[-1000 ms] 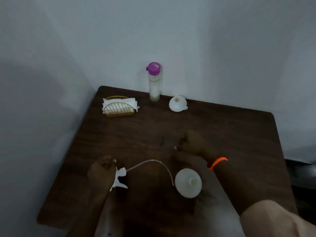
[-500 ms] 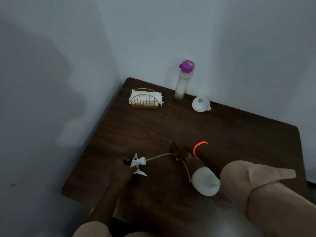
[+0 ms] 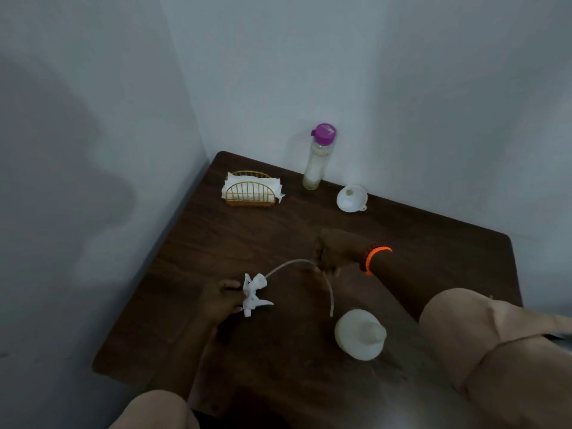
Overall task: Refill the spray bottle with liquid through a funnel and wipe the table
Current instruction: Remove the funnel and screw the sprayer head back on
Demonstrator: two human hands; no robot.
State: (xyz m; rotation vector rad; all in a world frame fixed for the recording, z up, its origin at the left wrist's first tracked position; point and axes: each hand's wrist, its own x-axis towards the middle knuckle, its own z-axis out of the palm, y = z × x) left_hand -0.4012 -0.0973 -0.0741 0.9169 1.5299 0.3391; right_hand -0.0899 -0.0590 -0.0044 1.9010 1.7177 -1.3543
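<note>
The white spray head [image 3: 254, 295] is off its bottle and my left hand [image 3: 221, 300] grips it just above the dark wooden table [image 3: 216, 243]. Its thin dip tube [image 3: 286, 264] arcs right to my right hand [image 3: 335, 250], which pinches the tube near its middle; the tube's free end hangs down beside the bottle. The open, pale spray bottle [image 3: 359, 334] stands uncapped near the front right. A white funnel [image 3: 352, 198] lies at the back by the wall. Left of the funnel stands a tall clear refill bottle [image 3: 318, 159] with a purple cap.
A gold wire napkin holder [image 3: 251, 191] with white napkins sits at the back left of the table. Grey walls close in the table's left and back sides. My beige sleeves fill the lower right and bottom of the view.
The camera has swung left and tilted. My right hand has come from the table onto the dip tube and closed on it. My left hand keeps its grip on the spray head.
</note>
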